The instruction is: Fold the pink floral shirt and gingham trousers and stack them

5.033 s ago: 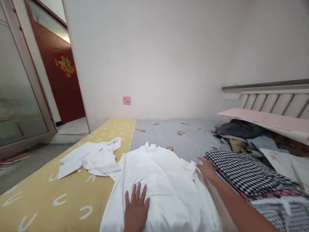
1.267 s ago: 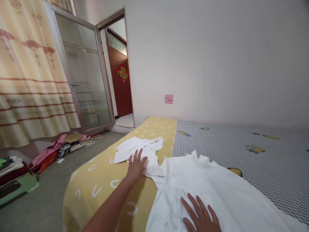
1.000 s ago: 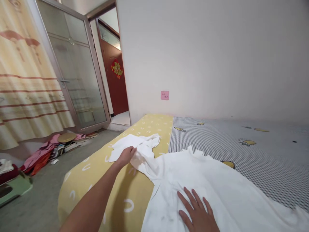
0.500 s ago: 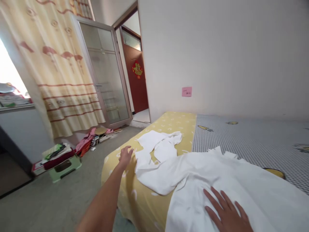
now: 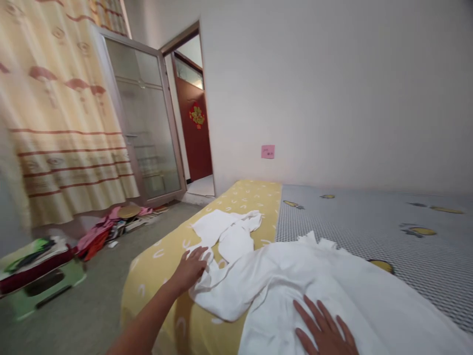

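A long white garment lies spread and wrinkled across the bed, with a sleeve-like part folded at its far left end and a ruffled edge toward the middle. My left hand is at the garment's left edge, palm down, its slightly bent fingers over the cloth; whether they press on it I cannot tell. On the near part of the garment my right hand rests flat, fingers spread. Nothing is held in it.
The bed has a yellow patterned sheet and a grey checked cover. To the left, folded clothes lie on a green stool, and a clothes pile is on the floor. A glass door stands ajar beside a curtain.
My left hand has moved in from beside the garment to its left edge. My right hand stays flat on the cloth. The view has turned slightly right and up.
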Tool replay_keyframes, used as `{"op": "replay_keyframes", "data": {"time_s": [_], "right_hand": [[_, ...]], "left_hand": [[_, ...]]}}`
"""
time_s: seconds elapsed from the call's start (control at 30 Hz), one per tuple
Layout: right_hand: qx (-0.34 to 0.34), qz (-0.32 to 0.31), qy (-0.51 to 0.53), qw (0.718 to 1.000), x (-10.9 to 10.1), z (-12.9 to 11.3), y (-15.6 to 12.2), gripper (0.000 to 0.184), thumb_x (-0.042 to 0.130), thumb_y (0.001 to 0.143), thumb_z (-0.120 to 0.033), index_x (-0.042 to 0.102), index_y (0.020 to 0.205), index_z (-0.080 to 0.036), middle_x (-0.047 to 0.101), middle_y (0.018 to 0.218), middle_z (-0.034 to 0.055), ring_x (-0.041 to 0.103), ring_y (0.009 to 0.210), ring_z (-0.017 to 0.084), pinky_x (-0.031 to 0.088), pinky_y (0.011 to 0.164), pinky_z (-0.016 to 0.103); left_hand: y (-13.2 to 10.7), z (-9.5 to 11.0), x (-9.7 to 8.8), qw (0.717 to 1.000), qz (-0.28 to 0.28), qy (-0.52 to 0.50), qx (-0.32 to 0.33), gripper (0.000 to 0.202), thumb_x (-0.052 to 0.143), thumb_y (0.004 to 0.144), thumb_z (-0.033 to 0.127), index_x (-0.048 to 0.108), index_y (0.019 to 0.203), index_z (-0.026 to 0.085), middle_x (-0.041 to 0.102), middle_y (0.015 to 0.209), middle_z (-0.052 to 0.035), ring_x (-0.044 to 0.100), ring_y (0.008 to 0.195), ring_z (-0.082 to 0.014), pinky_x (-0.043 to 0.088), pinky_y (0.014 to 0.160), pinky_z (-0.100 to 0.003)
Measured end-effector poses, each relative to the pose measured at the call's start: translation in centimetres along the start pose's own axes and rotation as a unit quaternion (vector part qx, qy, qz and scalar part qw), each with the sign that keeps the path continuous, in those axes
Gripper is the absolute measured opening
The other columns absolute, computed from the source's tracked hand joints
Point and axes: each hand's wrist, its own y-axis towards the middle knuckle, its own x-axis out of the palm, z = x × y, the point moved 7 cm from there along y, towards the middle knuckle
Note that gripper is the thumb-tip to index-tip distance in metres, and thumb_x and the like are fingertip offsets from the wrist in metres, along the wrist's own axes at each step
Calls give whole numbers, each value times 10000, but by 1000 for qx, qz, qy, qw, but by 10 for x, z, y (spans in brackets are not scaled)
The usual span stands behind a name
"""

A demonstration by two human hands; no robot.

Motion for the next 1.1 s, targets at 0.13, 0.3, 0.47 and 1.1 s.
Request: {"op": "replay_keyframes", "data": {"time_s": [0.13,0.3,0.47,1.1], "right_hand": [[9,-5,-20,1000,-9,-7,1,503,398,964,-547,465,1454,-462,415,1551,-59,396,1438,331,356,1127,648],[24,1,-30,999,-18,-13,-1,512,391,979,-552,436,1478,-447,391,1572,-49,354,1462,325,320,1151,656],[31,-18,-30,999,-27,-19,-2,521,378,987,-541,427,1490,-416,353,1588,-44,309,1484,319,281,1170,654],[-42,73,-55,995,-1,-2,-3,581,403,998,-544,203,1541,-488,354,1570,-45,443,1398,361,460,1033,665]], "left_hand": [[16,-15,-22,978,81,-37,-191,410,272,977,271,665,1034,171,695,1187,-174,628,1176,-299,422,1068,-524],[25,-24,-35,926,128,-88,-344,466,240,987,290,525,1307,106,592,1310,-246,695,1011,-249,549,801,-359],[27,43,-47,951,172,-46,-251,583,389,895,123,403,1474,193,326,1605,-177,429,1414,-301,428,1067,-440],[136,159,34,968,-19,-232,-94,266,478,1001,373,623,1014,150,644,691,41,577,533,-90,506,568,-248]]}}
